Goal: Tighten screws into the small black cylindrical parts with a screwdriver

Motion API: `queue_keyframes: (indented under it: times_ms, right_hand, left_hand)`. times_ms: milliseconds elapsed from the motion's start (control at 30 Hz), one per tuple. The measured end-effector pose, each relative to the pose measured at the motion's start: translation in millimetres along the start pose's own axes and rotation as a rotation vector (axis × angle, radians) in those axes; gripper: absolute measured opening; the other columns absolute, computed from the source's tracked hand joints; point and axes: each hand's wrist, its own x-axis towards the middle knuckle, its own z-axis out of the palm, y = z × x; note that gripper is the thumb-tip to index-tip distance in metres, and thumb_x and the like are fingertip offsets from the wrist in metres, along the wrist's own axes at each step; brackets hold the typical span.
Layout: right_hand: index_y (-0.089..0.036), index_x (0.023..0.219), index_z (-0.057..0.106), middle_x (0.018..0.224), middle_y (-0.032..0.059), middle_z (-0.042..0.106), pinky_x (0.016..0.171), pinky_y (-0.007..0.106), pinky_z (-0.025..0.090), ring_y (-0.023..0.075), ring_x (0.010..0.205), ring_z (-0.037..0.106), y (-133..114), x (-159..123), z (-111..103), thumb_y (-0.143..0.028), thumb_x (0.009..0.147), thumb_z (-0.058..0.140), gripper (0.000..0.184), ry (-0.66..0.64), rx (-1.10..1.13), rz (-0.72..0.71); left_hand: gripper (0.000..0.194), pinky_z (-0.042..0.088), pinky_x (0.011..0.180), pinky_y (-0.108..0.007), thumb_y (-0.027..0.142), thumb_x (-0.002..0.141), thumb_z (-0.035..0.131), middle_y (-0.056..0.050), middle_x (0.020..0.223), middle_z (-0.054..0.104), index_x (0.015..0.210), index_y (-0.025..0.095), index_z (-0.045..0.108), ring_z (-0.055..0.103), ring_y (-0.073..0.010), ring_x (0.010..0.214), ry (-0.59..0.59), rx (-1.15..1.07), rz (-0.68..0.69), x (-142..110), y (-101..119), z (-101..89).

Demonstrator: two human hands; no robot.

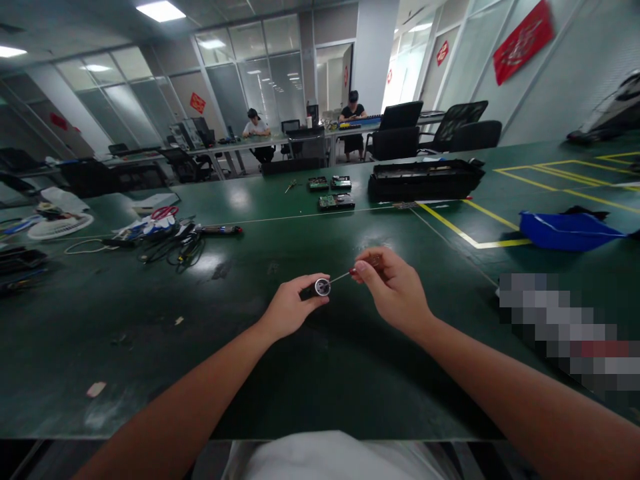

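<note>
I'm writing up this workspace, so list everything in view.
Cylindrical part: one, black and silver, centre
Thin tool: one, metallic and red, centre
Circuit-board parts: three, green and black, ahead
Long housing: one, black, ahead
Tray: one, blue, right
Cables: several, mostly black, left
Round item: one, white, left
Blurred object: one, mostly grey, right
Table: one, green with yellow lines, foreground
Chairs: several, black, background
People: two, white and black tops, background
Wall decorations: several, red, background
Left hand: one, bare, centre
Right hand: one, bare, centre

Dressed in a plain white garment (pixel 320 460), smooth and rounded in the middle, creased toward the side, just below the near edge of the green table (pixel 125 287). Bare at left hand (pixel 295 307), right hand (pixel 397 290) and both forearms (pixel 210 380), above that table.
</note>
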Motion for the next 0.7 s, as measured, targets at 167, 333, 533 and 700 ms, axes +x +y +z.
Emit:
queue_keyframes:
  times_ms: [167,333,533,700]
  right_hand:
    - [-0.022,0.1,0.061,0.081,0.0018,0.07,0.068,0.032,0.056,0.0172,0.073,0.07,5.3,-0.9,2.2,-0.043,0.098,0.057,0.021,0.045,0.066,0.01]
    - [-0.023,0.102,0.059,0.083,0.0021,0.071,0.07,0.033,0.056,0.0178,0.076,0.071,3.7,-2.7,2.3,-0.041,0.099,0.055,0.019,0.032,0.027,-0.027]
    - [-0.024,0.103,0.059,0.087,0.0031,0.072,0.071,0.034,0.055,0.0197,0.079,0.073,-2.2,-5.0,-0.2,-0.037,0.1,0.054,0.015,-0.013,-0.1,-0.084]
    - [-0.024,0.101,0.058,0.086,0.0031,0.071,0.072,0.034,0.056,0.0191,0.079,0.072,-2.0,-5.1,-0.1,-0.037,0.101,0.05,0.015,-0.006,-0.079,-0.078]
  left_hand:
    - [0.044,0.037,0.118,-0.042,0.02,0.082,0.076,-0.005,0.13,0.069,0.125,0.022,0.069,0.059,-0.0248,0.128,0.008,0.002,-0.032,-0.6,3.8,-0.6]
    - [0.044,0.038,0.117,-0.04,0.021,0.082,0.077,-0.004,0.129,0.069,0.126,0.024,0.069,0.059,-0.0239,0.127,0.02,0.013,-0.008,-1.2,3.2,-1.4]
    - [0.044,0.04,0.114,-0.041,0.025,0.082,0.077,-0.003,0.129,0.069,0.126,0.026,0.069,0.06,-0.0244,0.125,0.016,0.055,0.024,-2.7,1.0,-0.6]
    - [0.043,0.041,0.113,-0.042,0.024,0.083,0.076,-0.004,0.128,0.069,0.125,0.026,0.069,0.061,-0.0248,0.123,0.037,0.082,0.023,-1.5,0.7,-2.3]
